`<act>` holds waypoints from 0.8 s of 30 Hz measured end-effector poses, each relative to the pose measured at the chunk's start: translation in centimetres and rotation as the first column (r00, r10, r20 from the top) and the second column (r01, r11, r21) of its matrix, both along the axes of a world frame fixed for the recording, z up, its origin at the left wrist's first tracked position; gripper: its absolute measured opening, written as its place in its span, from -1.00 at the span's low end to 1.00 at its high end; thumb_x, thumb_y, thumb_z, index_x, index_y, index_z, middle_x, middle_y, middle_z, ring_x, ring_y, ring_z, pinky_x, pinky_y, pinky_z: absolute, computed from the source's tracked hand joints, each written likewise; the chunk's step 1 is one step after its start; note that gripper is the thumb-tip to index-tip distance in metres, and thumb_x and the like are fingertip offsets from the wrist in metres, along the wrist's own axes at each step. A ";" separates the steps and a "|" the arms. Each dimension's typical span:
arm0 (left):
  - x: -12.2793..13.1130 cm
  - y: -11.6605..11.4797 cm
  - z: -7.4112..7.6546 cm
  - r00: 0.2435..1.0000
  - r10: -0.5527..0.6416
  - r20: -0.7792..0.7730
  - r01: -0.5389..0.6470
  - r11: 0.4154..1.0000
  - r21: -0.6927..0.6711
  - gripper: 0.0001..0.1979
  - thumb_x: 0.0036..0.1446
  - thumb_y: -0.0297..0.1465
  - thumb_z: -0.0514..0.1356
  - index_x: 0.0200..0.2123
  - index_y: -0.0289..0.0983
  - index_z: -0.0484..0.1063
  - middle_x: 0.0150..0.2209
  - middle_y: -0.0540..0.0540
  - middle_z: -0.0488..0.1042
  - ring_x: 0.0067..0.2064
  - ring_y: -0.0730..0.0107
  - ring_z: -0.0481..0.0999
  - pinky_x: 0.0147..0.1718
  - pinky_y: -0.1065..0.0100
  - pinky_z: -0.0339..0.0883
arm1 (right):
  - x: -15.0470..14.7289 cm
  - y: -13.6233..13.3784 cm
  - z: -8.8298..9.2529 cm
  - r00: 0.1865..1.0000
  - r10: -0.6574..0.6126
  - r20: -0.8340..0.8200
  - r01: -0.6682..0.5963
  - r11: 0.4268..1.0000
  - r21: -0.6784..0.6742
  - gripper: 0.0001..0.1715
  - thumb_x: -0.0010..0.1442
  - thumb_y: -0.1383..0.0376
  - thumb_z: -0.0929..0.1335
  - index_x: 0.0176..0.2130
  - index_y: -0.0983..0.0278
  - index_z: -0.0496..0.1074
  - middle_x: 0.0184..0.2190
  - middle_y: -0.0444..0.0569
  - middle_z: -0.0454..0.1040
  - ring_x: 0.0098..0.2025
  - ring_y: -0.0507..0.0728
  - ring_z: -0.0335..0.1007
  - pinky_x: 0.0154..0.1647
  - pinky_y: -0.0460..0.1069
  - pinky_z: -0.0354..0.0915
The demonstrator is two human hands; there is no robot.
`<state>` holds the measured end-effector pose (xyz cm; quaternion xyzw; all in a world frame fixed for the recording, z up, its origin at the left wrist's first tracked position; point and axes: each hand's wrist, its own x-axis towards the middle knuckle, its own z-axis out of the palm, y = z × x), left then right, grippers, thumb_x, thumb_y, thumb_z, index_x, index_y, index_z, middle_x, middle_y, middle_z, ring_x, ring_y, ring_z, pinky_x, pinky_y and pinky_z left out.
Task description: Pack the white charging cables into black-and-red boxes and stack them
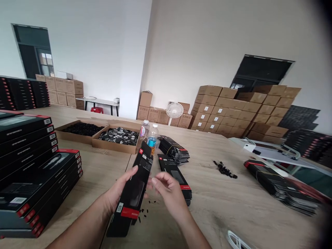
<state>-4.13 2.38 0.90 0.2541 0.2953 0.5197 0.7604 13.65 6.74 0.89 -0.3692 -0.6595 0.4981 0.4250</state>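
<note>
My left hand (118, 188) grips a black retail box (135, 183) with a red band and a clear window, thumb across its front and fingers behind. The box is tilted, its flaps sticking out at top and bottom. Close to the box's right edge is my right hand (167, 190), thumb and fingers curled together; what they pinch, if anything, cannot be made out. A stack of flattened black boxes (176, 173) lies just beyond the right hand. Small black bits (143, 212) are scattered on the table below.
Stacked finished black boxes (41, 186) stand at left. Open cartons hold black parts (83, 128) and round black-and-white pieces (119, 135). Two bottles (153, 138) stand behind the held box. Banded flat boxes (280, 186), small black pieces (225, 170) and a white cable (237, 240) lie at right.
</note>
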 end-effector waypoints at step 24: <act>1.9 -0.9 -2.2 0.889 -0.448 0.094 0.438 0.892 0.109 -0.22 0.14 0.15 0.06 -0.11 -0.52 0.54 -0.24 -0.37 0.62 -0.28 0.15 0.63 -0.28 0.29 0.44 | 1.5 -0.8 -0.5 0.891 0.183 -0.415 -0.368 0.826 -0.426 -0.43 0.00 -0.14 0.49 -0.34 0.32 0.50 -0.72 -0.17 0.39 -0.71 0.05 0.29 -0.61 -0.05 0.23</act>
